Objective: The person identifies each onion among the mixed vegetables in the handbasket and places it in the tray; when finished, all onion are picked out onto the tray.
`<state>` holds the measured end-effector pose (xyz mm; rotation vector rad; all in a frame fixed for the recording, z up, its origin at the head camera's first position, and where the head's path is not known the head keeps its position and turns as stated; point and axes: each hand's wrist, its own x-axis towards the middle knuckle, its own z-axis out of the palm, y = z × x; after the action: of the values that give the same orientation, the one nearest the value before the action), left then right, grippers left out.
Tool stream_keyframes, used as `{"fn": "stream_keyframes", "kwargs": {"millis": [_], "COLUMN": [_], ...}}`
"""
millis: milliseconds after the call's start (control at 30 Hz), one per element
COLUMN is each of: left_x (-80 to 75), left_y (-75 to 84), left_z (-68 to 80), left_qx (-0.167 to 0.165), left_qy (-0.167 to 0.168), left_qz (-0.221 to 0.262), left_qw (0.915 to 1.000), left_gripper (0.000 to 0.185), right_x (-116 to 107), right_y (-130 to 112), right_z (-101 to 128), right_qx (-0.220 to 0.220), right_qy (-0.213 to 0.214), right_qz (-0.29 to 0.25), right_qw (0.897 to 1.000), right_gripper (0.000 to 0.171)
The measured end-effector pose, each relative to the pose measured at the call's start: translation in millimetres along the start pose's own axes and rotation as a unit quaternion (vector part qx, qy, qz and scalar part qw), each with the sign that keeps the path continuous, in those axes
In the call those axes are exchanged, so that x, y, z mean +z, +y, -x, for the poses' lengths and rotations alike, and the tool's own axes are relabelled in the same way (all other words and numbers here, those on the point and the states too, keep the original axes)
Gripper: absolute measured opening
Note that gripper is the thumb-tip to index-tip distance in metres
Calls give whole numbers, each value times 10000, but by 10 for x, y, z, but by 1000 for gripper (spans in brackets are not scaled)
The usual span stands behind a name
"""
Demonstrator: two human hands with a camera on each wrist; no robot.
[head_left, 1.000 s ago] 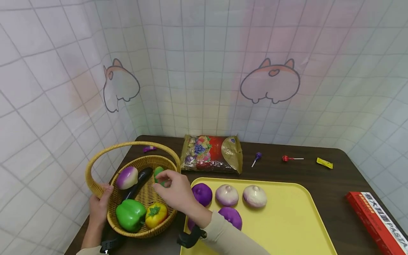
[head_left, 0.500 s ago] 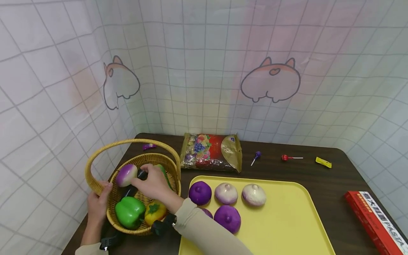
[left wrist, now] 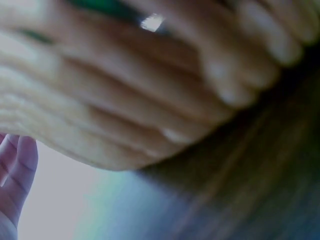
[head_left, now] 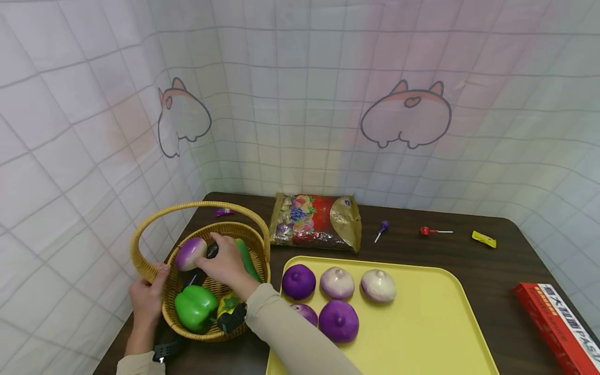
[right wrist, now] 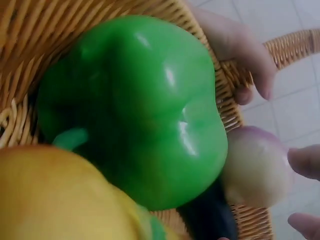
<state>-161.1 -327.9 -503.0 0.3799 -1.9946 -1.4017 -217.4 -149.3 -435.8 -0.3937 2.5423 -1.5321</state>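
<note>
Right hand (head_left: 225,263) low in the left-centre of the head view, reaching into woven wicker basket (head_left: 234,227). Fingertips (right wrist: 305,162) right beside purple-and-white toy onion (head_left: 190,253), which sits at the upper left of the basket's inside, against the wall. From the right wrist view, one fingertip at the onion's skin and another just below it. Whether closed around it or only touching: cannot tell.

Left hand (head_left: 147,297) clamped on the basket's left rim, thumb (right wrist: 235,50) hooked over the weave and fingers outside. Left wrist view blurred, only weave and a finger.

Inside the basket: glossy green toy pepper (head_left: 194,307) at lower left, touching the onion in the right wrist view; yellow toy pepper (head_left: 228,303) just beside it, partly under the sleeve; dark toy aubergine (head_left: 212,250) mostly hidden by the hand; long green toy cucumber (head_left: 247,259) along the right wall.

Flat yellow plastic tray (head_left: 422,323) to the right, touching or nearly touching the basket, with five more round toy onions in its upper left corner.

Judged as a grasp on the onion:
- Wrap thumb and fingers round the widest part; smooth, rounded skin likely to slip from a tip pinch.
- Lift straight up, clear of the green pepper and under the arched handle.
- Hold the rim firmly so the basket does not slide.
</note>
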Motion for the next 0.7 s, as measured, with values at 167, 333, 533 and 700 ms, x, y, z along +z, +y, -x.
{"fn": "stream_keyframes", "kwargs": {"millis": [167, 333, 533, 700], "left_x": [10, 16, 9, -3], "left_y": [-5, -5, 29, 241], "left_z": [-4, 7, 18, 78], "left_qx": [124, 157, 168, 203], "left_qy": [147, 348, 341, 279], "left_qz": [-69, -181, -210, -83], "left_qw": [9998, 9991, 9991, 9994], "left_gripper": [19, 22, 24, 21], "right_x": [21, 17, 55, 69], "right_y": [85, 91, 122, 142], "right_z": [-31, -38, -39, -21], "right_qx": [367, 229, -119, -110], "right_qy": [-183, -381, -878, -1109], "right_qz": [-903, -1122, -622, -840], "right_qw": [9951, 9927, 9941, 9902], "right_gripper": [73, 76, 80, 80]}}
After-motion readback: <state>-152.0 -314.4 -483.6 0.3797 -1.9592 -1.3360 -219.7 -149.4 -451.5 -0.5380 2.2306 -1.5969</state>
